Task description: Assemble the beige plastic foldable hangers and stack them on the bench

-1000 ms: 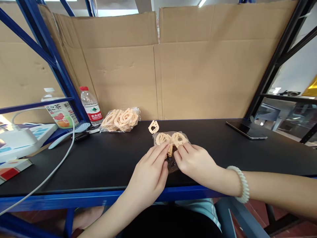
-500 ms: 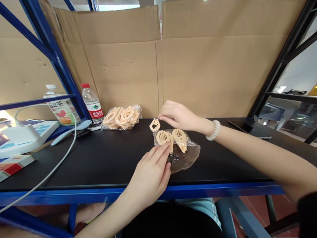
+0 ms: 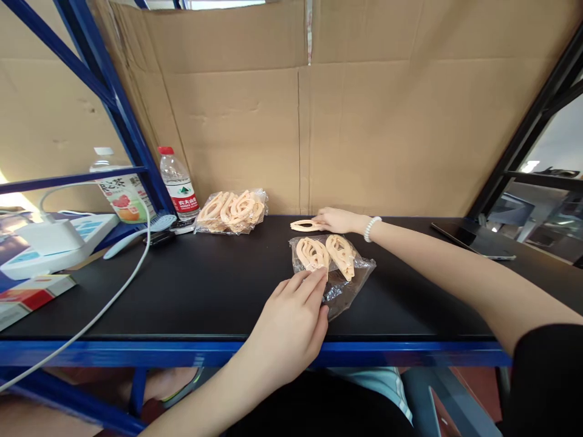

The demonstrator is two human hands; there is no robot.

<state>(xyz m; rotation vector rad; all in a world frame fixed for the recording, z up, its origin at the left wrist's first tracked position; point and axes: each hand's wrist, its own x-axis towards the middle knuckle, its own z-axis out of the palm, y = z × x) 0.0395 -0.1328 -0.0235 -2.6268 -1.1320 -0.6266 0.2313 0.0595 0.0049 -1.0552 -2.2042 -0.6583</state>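
My left hand (image 3: 294,321) has its fingers and thumb closed on the left edge of a clear plastic bag (image 3: 348,297), which lies flat on the table. Inside the bag's far part are two groups of beige, loop-shaped hair claw clips (image 3: 312,254); my fingertips touch the nearer end of the left group. Beyond the bag, my right hand (image 3: 339,220), wearing a beaded bracelet, grips the right end of a single beige hair claw clip (image 3: 302,226) down at the tabletop. Part of that clip is hidden under the fingers.
A second bag of beige clips (image 3: 234,211) lies at the back, beside a red-capped water bottle (image 3: 180,185). A white cable (image 3: 121,291), power strip (image 3: 54,258), hairbrush (image 3: 136,235) and small box (image 3: 34,297) occupy the left. At right lies a dark phone or tablet (image 3: 469,238).
My right hand has come down from above the bag to the tabletop behind it, bringing the single clip lower and flatter. My left hand stays at the bag. The view has shifted slightly.
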